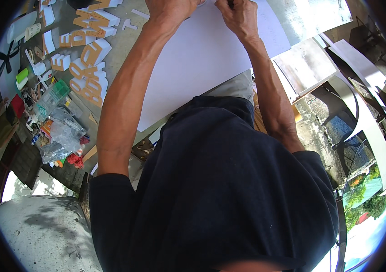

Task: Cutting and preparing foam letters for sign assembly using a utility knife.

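A large white sheet (pixel 193 68) lies on the table under both my hands. My left hand (pixel 171 12) reaches over the sheet at the top edge of the view. Its fingertips are mostly cut off, and a small pale thing shows beside them. To its right, my right hand (pixel 240 18) is closed, its fingers curled around a small dark thing that I cannot make out. Left of my left hand, two thin white letter shapes (pixel 130 24) lie flat on the grey tabletop (pixel 119 43).
Several block letters (pixel 94 53) with tan faces and white sides stand at the left. Nearer sit a green-tinted clear bottle (pixel 56 92), crumpled clear plastic (pixel 66 131) and red cord (pixel 75 160). White panels (pixel 304 65) and curved white strips (pixel 374 136) lean at the right.
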The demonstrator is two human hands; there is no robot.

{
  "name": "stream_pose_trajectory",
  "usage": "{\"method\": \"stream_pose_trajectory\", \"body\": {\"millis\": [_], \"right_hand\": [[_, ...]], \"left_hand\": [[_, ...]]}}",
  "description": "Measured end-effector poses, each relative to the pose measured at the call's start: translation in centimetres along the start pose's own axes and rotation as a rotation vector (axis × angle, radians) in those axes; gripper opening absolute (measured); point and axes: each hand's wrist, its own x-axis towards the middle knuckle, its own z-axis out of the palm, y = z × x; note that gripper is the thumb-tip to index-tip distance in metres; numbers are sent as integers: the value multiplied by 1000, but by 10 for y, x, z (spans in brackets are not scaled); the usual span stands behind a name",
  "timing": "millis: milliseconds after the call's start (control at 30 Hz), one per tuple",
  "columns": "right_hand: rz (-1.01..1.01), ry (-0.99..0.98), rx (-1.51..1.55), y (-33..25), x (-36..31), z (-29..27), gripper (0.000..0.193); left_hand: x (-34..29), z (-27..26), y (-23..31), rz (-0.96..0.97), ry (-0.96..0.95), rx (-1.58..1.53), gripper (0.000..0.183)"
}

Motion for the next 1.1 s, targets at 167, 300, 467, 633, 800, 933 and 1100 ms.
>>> {"method": "stream_pose_trajectory", "body": {"millis": [167,300,467,633,800,933,1100], "right_hand": [[-77,73,21,10,-2,5,22],[-144,52,28,-6,-22,-1,15],[0,84,174,-23,-13,-49,26],[-60,-65,284,-60,49,-107,32],[-91,-573,202,-114,127,-101,28],[-161,-967,-166,-162,160,-38,27],[-490,-1323,-630,-178,171,46,25]], "left_hand": [[2,2,4,-73,-35,43,18],[4,-1,6,-129,-57,29,19],[-3,14,8,-257,-112,81,8],[1,15,29,-269,-30,178,10],[5,9,46,-357,-111,98,15],[2,25,48,-475,42,52,10],[0,43,54,-602,236,59,12]]}}
